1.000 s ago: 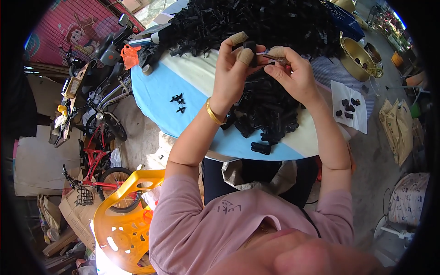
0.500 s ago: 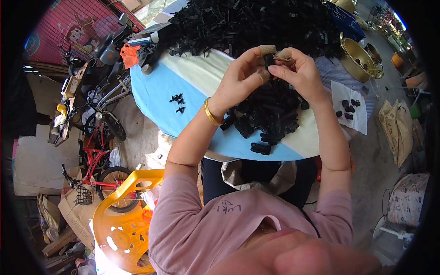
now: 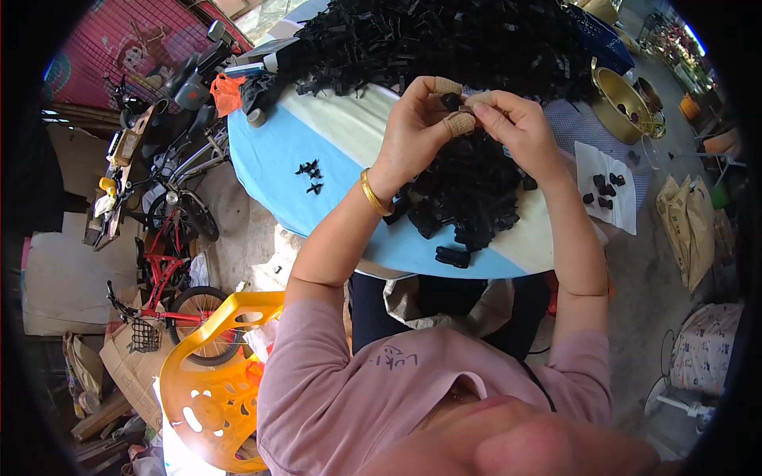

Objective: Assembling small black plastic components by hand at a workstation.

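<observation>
My left hand (image 3: pixel 418 127) pinches a small black plastic part (image 3: pixel 451 101) between thumb and fingers, above the table. Beige wraps cover its thumb and a fingertip. Close beside it my right hand (image 3: pixel 514 125) is closed, its thumb pressed on a wrapped finger; whatever lies in that pinch is hidden. Below both hands spreads a loose pile of black plastic parts (image 3: pixel 475 198), with one short ribbed piece (image 3: pixel 452 256) near the table's front edge. A much larger heap of thin black parts (image 3: pixel 444 44) covers the far side.
The round table wears a blue and cream cloth (image 3: pixel 274 166). Several tiny black pieces (image 3: pixel 311 176) lie at its left. On the right are a white sheet (image 3: pixel 617 170) with dark pieces and a gold-coloured pot (image 3: pixel 615 107). A yellow chair (image 3: pixel 210 389) and a red bicycle (image 3: pixel 164 274) stand left.
My left hand has turned, so its wrapped thumb now shows and the black part points its end upward. My right fingers have shifted slightly beside it. The piles look the same.
</observation>
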`<action>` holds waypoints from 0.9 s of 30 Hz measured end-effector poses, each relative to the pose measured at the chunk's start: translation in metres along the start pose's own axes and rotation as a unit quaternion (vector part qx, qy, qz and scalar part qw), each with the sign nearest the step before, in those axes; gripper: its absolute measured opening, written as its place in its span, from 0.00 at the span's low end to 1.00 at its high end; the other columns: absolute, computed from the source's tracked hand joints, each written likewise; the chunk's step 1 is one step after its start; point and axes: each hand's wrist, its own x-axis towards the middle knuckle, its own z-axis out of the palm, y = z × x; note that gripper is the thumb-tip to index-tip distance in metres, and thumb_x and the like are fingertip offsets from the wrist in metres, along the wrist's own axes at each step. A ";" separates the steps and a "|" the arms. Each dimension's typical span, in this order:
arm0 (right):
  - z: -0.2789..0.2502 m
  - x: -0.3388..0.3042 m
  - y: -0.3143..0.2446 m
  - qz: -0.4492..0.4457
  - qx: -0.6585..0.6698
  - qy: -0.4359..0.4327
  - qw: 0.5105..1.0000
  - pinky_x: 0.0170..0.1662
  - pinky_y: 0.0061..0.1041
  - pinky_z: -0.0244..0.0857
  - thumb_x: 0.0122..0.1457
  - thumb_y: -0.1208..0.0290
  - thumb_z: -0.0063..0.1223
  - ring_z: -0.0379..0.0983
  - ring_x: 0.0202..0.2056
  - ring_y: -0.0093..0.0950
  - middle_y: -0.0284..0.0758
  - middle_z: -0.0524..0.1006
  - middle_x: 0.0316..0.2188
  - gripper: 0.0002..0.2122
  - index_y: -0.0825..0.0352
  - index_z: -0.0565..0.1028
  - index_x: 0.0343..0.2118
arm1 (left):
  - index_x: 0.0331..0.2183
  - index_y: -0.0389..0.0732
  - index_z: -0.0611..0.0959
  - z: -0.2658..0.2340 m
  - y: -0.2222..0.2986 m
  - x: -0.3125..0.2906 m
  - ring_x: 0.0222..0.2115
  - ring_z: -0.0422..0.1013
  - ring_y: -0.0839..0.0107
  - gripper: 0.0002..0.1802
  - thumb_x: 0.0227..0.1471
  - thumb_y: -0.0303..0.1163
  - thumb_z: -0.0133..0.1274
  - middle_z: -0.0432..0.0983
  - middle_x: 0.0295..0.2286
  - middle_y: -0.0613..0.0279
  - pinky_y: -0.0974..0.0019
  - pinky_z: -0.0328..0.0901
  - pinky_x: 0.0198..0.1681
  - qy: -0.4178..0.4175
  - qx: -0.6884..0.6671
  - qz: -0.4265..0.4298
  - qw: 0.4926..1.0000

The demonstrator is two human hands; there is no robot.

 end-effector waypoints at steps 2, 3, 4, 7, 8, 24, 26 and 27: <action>0.000 0.000 -0.003 -0.006 -0.028 -0.003 1.000 0.22 0.10 0.50 0.58 0.71 0.43 0.55 0.20 0.10 0.23 0.64 0.18 0.09 0.71 0.72 0.35 | 0.37 0.35 0.68 0.001 -0.001 0.001 0.31 0.68 0.79 0.17 0.44 0.20 0.55 0.70 0.31 0.63 0.76 0.66 0.35 0.002 0.005 0.010 1.000; 0.000 -0.001 -0.003 0.003 -0.051 -0.009 0.999 0.22 0.10 0.50 0.58 0.72 0.43 0.55 0.20 0.11 0.23 0.65 0.18 0.09 0.71 0.72 0.35 | 0.37 0.35 0.68 0.001 -0.001 0.001 0.31 0.69 0.79 0.17 0.44 0.20 0.55 0.70 0.31 0.63 0.76 0.66 0.35 0.003 0.010 0.019 1.000; -0.001 -0.001 -0.004 0.013 -0.074 -0.015 0.997 0.22 0.10 0.51 0.58 0.72 0.43 0.56 0.20 0.11 0.23 0.65 0.18 0.09 0.71 0.72 0.35 | 0.37 0.35 0.68 0.001 -0.003 0.000 0.31 0.69 0.79 0.17 0.44 0.20 0.55 0.70 0.31 0.63 0.76 0.66 0.35 0.003 0.010 0.019 1.000; -0.001 -0.001 -0.006 0.032 -0.048 -0.030 0.998 0.22 0.10 0.51 0.58 0.72 0.43 0.56 0.19 0.11 0.23 0.65 0.18 0.08 0.71 0.72 0.34 | 0.37 0.35 0.69 0.002 -0.006 -0.001 0.31 0.69 0.79 0.17 0.44 0.20 0.55 0.70 0.31 0.63 0.76 0.66 0.35 0.008 0.011 0.025 1.000; -0.001 -0.001 -0.006 0.033 -0.048 -0.029 0.998 0.22 0.10 0.51 0.58 0.72 0.43 0.56 0.19 0.11 0.23 0.65 0.18 0.08 0.71 0.72 0.34 | 0.37 0.35 0.69 0.002 -0.005 -0.001 0.31 0.68 0.79 0.16 0.44 0.20 0.55 0.70 0.31 0.62 0.76 0.66 0.35 0.008 0.011 0.037 0.999; 0.004 -0.004 -0.005 -0.014 -0.047 0.007 0.999 0.22 0.11 0.53 0.57 0.73 0.43 0.58 0.19 0.12 0.24 0.65 0.17 0.08 0.72 0.72 0.33 | 0.34 0.33 0.70 0.010 -0.007 -0.008 0.36 0.69 0.75 0.13 0.44 0.15 0.51 0.71 0.35 0.59 0.72 0.66 0.41 0.038 0.119 0.156 0.980; -0.003 -0.001 -0.001 -0.008 -0.075 0.005 0.997 0.24 0.11 0.55 0.57 0.73 0.44 0.60 0.20 0.12 0.25 0.67 0.18 0.07 0.71 0.73 0.32 | 0.35 0.33 0.71 0.008 -0.004 -0.007 0.36 0.69 0.76 0.13 0.44 0.15 0.51 0.71 0.36 0.59 0.73 0.66 0.40 0.032 0.178 0.140 0.973; -0.008 0.001 0.003 -0.024 -0.115 0.057 0.991 0.25 0.12 0.57 0.56 0.72 0.46 0.62 0.22 0.13 0.25 0.69 0.19 0.07 0.71 0.73 0.32 | 0.36 0.33 0.72 0.006 -0.002 -0.008 0.37 0.69 0.76 0.13 0.45 0.16 0.50 0.71 0.36 0.60 0.74 0.66 0.40 0.029 0.238 0.123 0.963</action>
